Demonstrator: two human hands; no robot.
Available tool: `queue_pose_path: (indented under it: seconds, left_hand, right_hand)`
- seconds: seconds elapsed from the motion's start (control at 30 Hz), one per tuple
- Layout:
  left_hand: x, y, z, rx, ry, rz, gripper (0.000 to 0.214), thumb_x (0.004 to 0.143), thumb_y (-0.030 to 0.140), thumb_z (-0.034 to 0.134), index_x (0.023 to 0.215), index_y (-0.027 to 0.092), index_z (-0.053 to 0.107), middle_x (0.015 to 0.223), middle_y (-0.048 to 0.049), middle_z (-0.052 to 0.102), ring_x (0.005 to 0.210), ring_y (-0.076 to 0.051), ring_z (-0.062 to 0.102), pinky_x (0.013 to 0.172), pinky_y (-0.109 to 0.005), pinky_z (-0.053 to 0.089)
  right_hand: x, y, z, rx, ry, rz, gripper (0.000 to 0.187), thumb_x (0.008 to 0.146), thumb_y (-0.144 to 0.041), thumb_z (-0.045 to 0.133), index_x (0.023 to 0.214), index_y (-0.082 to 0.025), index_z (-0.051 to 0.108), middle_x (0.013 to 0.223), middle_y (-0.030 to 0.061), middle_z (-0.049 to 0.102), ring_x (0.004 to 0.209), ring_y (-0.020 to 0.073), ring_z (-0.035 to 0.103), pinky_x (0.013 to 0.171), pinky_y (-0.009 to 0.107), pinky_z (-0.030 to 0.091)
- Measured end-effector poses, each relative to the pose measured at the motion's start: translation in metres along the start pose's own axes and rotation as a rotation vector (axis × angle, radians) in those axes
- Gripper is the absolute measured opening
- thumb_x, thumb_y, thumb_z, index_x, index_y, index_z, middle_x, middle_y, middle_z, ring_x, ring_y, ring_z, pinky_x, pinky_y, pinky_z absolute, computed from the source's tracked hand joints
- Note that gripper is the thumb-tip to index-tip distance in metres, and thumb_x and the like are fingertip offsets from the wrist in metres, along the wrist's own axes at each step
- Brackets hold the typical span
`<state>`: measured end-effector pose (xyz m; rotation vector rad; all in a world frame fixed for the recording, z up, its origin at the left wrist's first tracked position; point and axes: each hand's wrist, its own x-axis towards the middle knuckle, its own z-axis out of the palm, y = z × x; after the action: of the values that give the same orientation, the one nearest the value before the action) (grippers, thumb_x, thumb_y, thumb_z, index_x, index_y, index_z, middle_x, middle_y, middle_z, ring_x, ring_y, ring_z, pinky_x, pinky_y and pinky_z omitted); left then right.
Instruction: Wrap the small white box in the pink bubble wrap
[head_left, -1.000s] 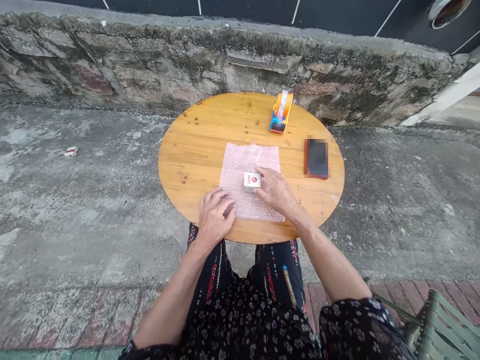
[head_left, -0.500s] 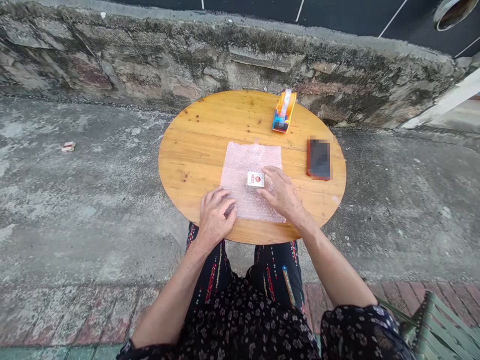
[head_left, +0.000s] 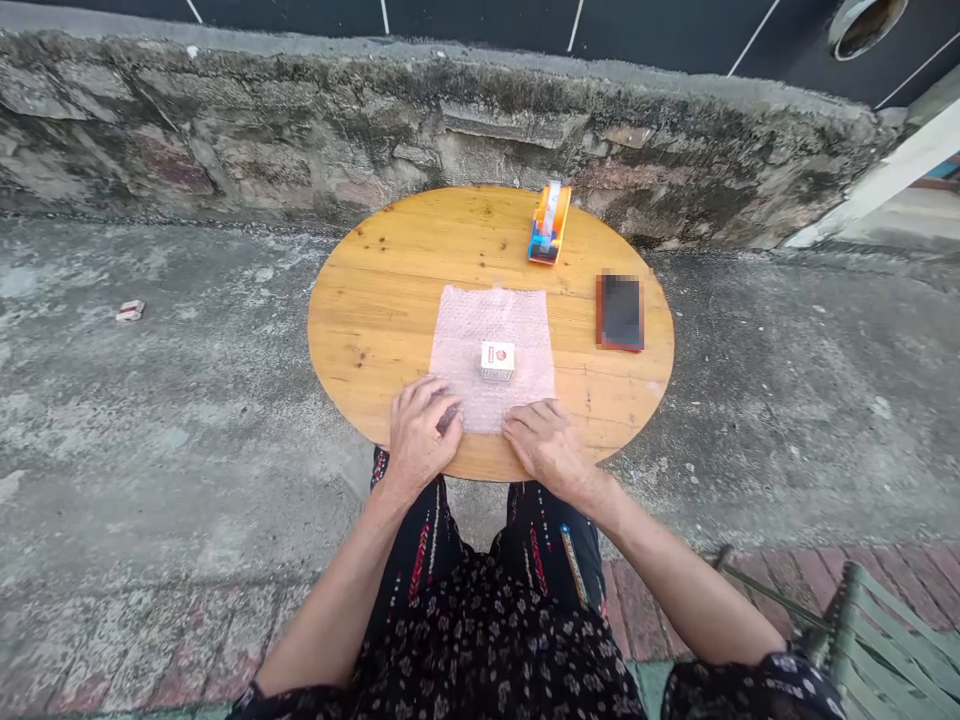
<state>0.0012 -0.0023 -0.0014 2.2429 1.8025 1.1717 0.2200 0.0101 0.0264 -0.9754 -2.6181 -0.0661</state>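
Note:
A sheet of pinkish bubble wrap (head_left: 465, 325) lies flat on a round wooden table (head_left: 360, 280). On its middle stands a small white box (head_left: 498, 360) with red print on top, and neither hand touches it. At the sheet's near left corner rests my left hand (head_left: 421, 435), its thumb apart from the bent fingers and nothing visibly held. My right hand (head_left: 547, 440) is at the near right corner, fingers close together and bent over the wrap's edge. The right thumb and that corner are mostly hidden beneath the hand.
A yellow and blue tape dispenser (head_left: 550, 225) stands towards the table's back right. Near the right edge lies a dark, blurred-out flat object (head_left: 622, 312) with a red border. A stone wall (head_left: 337, 135) runs behind the table; a green chair (head_left: 885, 630) is at lower right.
My right hand has left the white box and come back to the near right corner of the bubble wrap. My left hand has stayed at the left corner. The view has shifted slightly.

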Motion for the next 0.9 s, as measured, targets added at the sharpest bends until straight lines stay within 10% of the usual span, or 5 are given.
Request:
queue_pose_path:
  seconds: [0.9]
  left_hand:
    - [-0.012, 0.039, -0.006, -0.025, -0.061, 0.194, 0.021, 0.088, 0.011, 0.056, 0.095, 0.024, 0.071, 0.116, -0.0054, 0.068, 0.123, -0.029, 0.052, 0.104, -0.054, 0.042]
  right_hand:
    - [0.017, 0.029, -0.034, 0.312, 0.1, 0.169, 0.016, 0.091, -0.028, 0.061, 0.106, -0.021, 0.062, 0.12, 0.0095, 0.065, 0.114, 0.0258, 0.06, 0.092, 0.043, 0.043]
